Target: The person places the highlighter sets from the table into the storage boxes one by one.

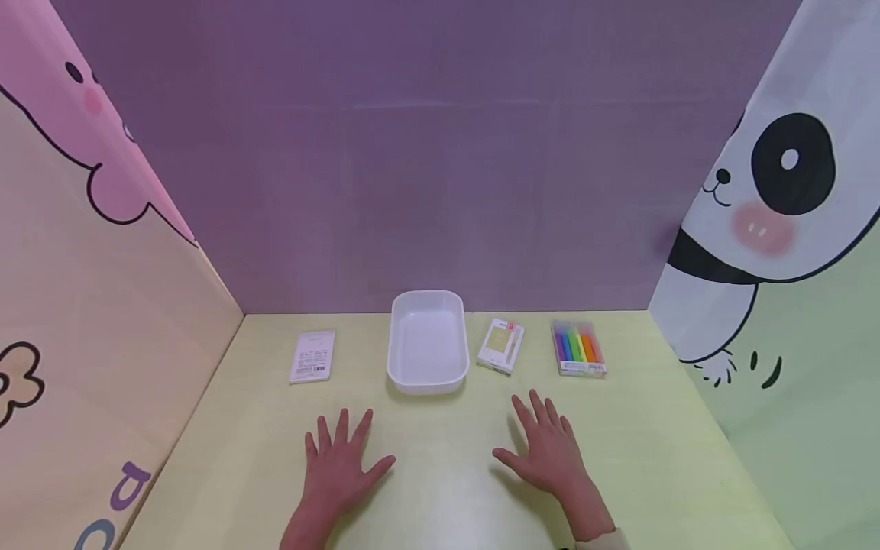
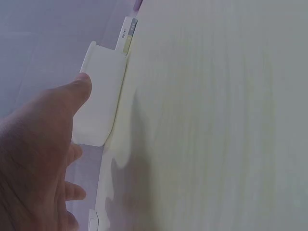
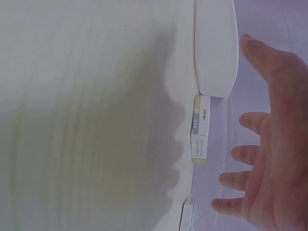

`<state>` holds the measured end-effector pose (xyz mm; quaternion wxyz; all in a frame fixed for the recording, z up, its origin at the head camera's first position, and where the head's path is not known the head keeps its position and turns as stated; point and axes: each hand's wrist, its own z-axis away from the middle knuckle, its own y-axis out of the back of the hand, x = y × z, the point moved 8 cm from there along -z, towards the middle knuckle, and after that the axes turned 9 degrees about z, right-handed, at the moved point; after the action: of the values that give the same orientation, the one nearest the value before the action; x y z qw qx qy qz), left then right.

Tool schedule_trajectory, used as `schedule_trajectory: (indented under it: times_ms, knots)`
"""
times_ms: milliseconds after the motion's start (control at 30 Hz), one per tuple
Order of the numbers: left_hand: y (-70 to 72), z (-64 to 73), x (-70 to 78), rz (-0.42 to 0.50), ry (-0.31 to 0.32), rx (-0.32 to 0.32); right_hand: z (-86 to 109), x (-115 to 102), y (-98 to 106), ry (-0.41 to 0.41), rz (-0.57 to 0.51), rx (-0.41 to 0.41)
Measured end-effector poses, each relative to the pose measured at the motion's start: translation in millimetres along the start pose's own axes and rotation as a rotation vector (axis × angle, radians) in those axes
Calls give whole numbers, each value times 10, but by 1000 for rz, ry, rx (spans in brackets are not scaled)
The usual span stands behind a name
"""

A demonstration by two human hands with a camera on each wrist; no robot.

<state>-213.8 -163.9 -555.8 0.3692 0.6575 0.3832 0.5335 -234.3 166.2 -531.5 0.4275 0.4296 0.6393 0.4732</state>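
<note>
My left hand (image 1: 337,473) is held palm down over the table, its fingers spread and holding nothing. To the right, my right hand (image 1: 550,454) also hovers with spread fingers and a shadow beneath it. Beyond them, at the middle of the back edge, stands a white plastic tray (image 1: 428,344). Right of the tray lies a small white and yellow box (image 1: 500,346), turned at an angle. A clear case of coloured markers (image 1: 579,350) sits farther right. On the tray's left is a flat white packet (image 1: 312,357) with printed text.
The pale yellow table (image 1: 440,489) meets a purple back wall (image 1: 440,168). A side wall (image 1: 103,290) with a pink cartoon figure rises at the left, and a panda-printed wall (image 1: 791,321) at the right.
</note>
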Motion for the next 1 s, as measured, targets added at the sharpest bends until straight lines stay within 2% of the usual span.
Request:
schedule_trajectory:
  times_ms: [233,467,633,800,1000]
  knots:
    - [-8,-78,16,11,6,-9,-105,-11,53,-1,-46,70]
    - [21,-97,9,34,7,-31,-209,-22,71,-39,-112,84]
    - [11,-121,-77,68,26,-46,-351,-30,3,-61,-191,98]
    - [22,-206,-123,132,40,-45,-501,-59,-30,-90,-285,98]
    - [69,-314,-170,133,53,-43,-685,-104,8,-80,-345,104]
